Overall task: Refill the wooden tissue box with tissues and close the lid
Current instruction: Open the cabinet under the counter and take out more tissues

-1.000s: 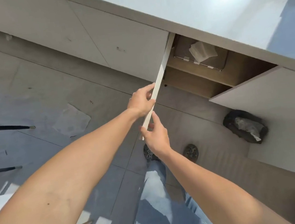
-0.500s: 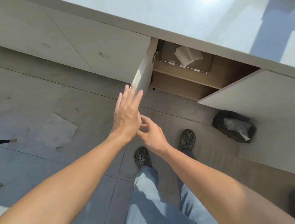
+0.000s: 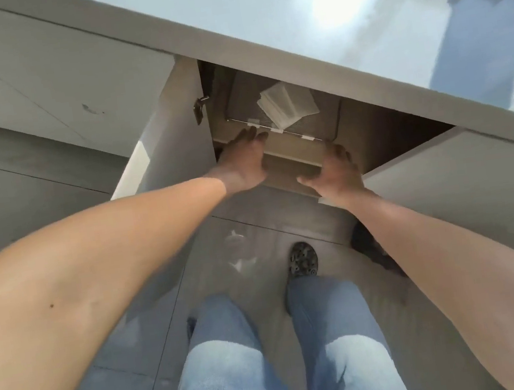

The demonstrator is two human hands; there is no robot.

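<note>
two hands [image 3: 241,164], one tissue box [image 3: 284,115], one shoe [image 3: 302,259]

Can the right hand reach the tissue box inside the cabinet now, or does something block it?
Probably yes. The cabinet door stands swung open at the left, and the right hand is already at the near right corner of the tissue box, with nothing between them. Actual contact is unclear.

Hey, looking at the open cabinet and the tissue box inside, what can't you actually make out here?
- Head view: back of the tissue box, hidden under the countertop.
- Left hand and right hand fingertips: blurred and shaded, so contact with the box is unclear.
- Dark object on the floor: mostly behind the right forearm.
- How many tissues remain: unseen.
</note>
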